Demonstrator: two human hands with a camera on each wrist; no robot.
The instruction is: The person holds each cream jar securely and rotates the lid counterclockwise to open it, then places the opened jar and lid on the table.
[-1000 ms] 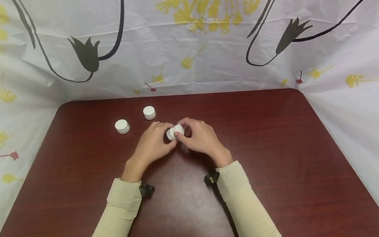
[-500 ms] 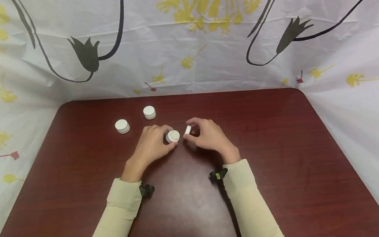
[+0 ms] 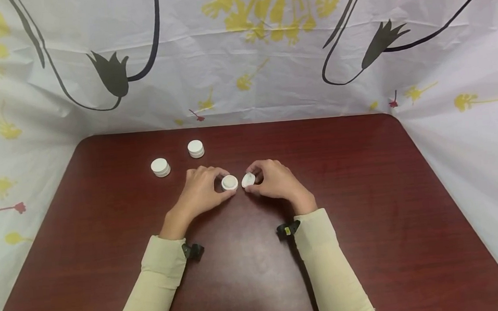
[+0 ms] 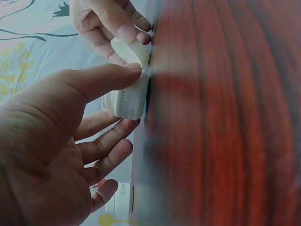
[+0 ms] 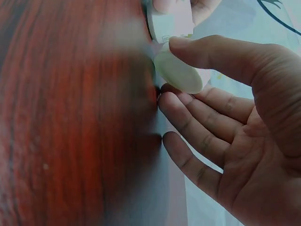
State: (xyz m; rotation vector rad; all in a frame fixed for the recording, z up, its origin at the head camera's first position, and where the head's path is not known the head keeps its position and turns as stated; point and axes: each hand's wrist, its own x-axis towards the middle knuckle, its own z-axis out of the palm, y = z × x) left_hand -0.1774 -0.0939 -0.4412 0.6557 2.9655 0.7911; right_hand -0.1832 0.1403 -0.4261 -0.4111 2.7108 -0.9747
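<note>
Left hand grips open white jar at the table. Right hand pinches lid, inside showing, just right of that jar. Two closed jars stand left of and beyond it.

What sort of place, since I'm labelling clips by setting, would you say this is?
Probably a makeshift indoor recording booth: a flower-printed curtain hangs behind and along both sides of a dark red wood-grain table, and the person wears black wrist cameras.
</note>
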